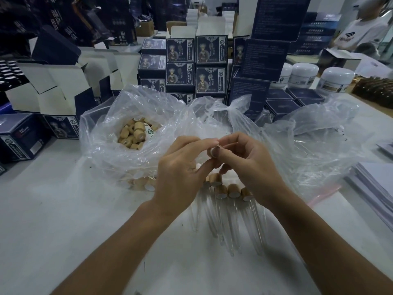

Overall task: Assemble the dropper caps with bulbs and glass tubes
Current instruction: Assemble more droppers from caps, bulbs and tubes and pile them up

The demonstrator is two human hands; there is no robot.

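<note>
Both hands meet above the white table, in front of the plastic bags. My left hand [180, 167] and my right hand [244, 160] together pinch one small wooden dropper cap [211, 152] between thumbs and fingertips. Whether a bulb or a tube sits in it is hidden by my fingers. Below my hands lie several assembled droppers [232, 191] with wooden caps and clear glass tubes [225, 222] pointing toward me. An open clear bag [102, 145] at the left holds several loose wooden caps [133, 135].
Crumpled clear plastic bags [308, 135] spread to the right. Dark blue printed boxes [210, 50] stand stacked behind, open folded cartons [53, 86] at the left. White jars [336, 78] sit at the back right. A stack of white sheets [376, 184] lies at the right edge.
</note>
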